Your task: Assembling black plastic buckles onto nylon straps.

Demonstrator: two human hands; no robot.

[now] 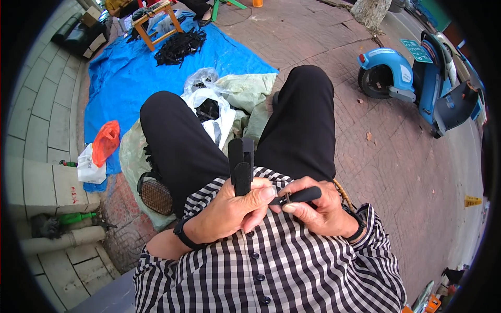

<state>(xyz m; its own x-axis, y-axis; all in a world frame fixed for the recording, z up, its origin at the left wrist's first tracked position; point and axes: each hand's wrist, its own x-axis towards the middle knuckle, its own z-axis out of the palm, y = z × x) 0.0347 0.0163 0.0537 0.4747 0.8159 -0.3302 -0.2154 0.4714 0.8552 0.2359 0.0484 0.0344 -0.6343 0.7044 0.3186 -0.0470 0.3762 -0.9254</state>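
Above my lap, my left hand (242, 206) is closed on a black strap (241, 166) whose wide, doubled part stands upright above the fingers. My right hand (322, 211) pinches a black rounded strap end (305, 195) beside a small metal piece (287, 197), which looks like a buckle. The fingertips of both hands almost meet there. Whether the two black parts are one strap is hidden by my fingers. Between my knees sits a white plastic bag (224, 124) with black pieces (207, 109) inside.
A blue tarp (235, 55) ahead bears a heap of black straps (181, 47) and a wooden stool (152, 23). A red bag (106, 143) lies at left, by the tiled wall (39, 99). A blue scooter (389, 68) stands at right. Another person (122, 6) sits at far left.
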